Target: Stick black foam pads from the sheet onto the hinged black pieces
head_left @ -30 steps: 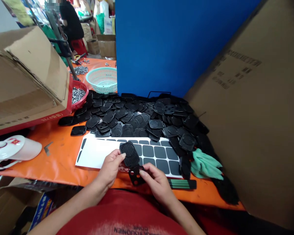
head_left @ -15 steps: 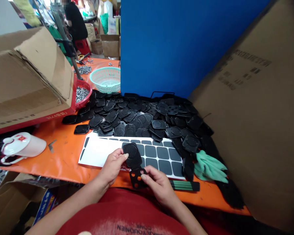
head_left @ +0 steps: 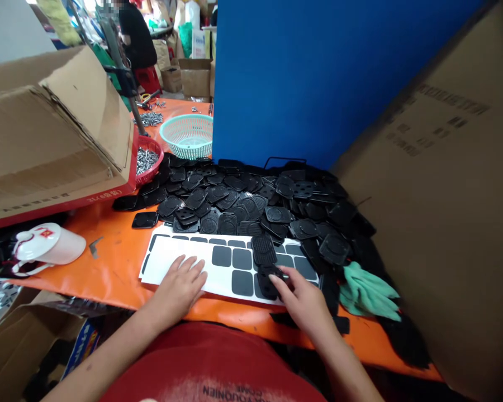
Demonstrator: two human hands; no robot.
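My left hand [head_left: 183, 285] lies flat with fingers stretched over the blank white part of a sticker sheet [head_left: 159, 268]. Dark grey rounded-square stickers [head_left: 242, 283] show on the sheet's right half. Between the thumb and fingers of my right hand [head_left: 299, 293] is a black hinged plastic piece [head_left: 263, 250], unfolded into a ribbed upper plate and a lower plate with holes. It is over the right part of the sheet; whether it touches the sheet I cannot tell. My fingers cover part of its lower plate.
Behind the sheet spreads a pile of similar black pieces [head_left: 235, 195]. A white lidded mug [head_left: 58, 244] and a cardboard box [head_left: 67, 123] stand left, a green cloth [head_left: 369, 293] right. Baskets [head_left: 188, 134] stand farther back. A blue panel [head_left: 310, 78] and another carton [head_left: 452, 212] bound the right.
My left hand has let go of the black hinged piece and moved left, down onto the sheet. My right hand has carried the piece to the right and slightly away from my body.
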